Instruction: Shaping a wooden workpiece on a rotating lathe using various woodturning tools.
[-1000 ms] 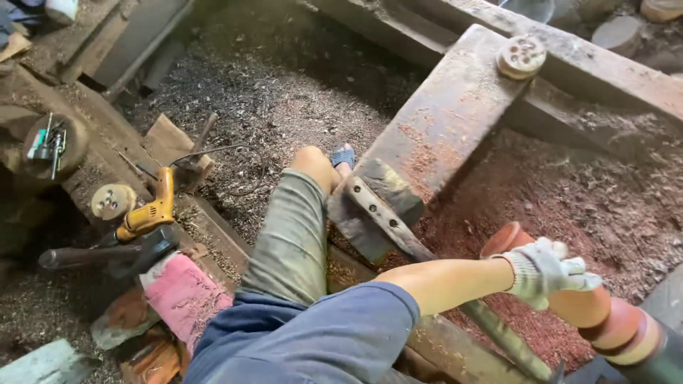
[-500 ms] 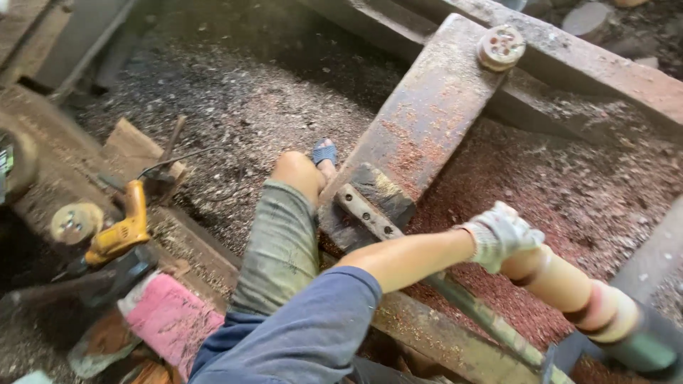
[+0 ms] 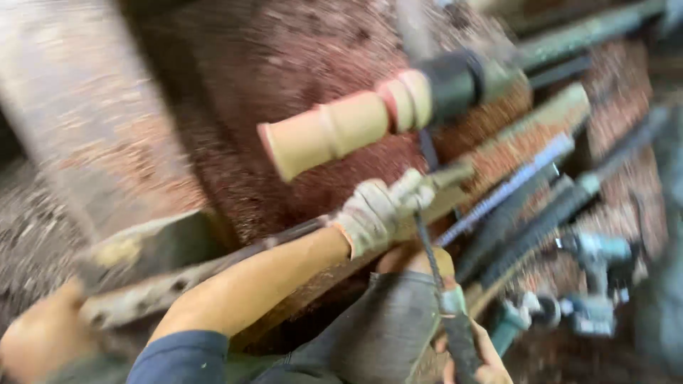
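At the far left edge, low down, a skin-coloured shape (image 3: 39,341) sits beside a worn metal bar (image 3: 163,284); the blur is too heavy for us to say whether it is a knee or a foot. The bar runs up to the right, and our bare forearm lies along it, probably for steadiness.

Behind it, reddish shavings (image 3: 235,92) cover the lathe bed.

Near the middle, our left hand (image 3: 377,210), in a pale work glove, rests on the bar just below the turned wooden piece (image 3: 334,131). Its fingers are curled over. We cannot tell whether they clasp the thin tool shaft (image 3: 427,249) or only press on the rest. The hand seems set there to guide the shaft close to the wood.

The wooden piece is pale, with a flared end and ringed grooves. It hangs level above the glove, apart from it. Its right end is held in a black chuck (image 3: 455,85), which leaves its free end open to the tool.

The shaft drops past our bent knee (image 3: 420,259) to the dark tool handle (image 3: 459,341). Our right hand (image 3: 473,355), bare, is wrapped closed round the handle at the bottom edge, low and far back, likely for leverage.

Farther right, a threaded rod (image 3: 512,188) slants along the bed. A teal power drill (image 3: 594,284) lies among the shavings, well apart from both hands.
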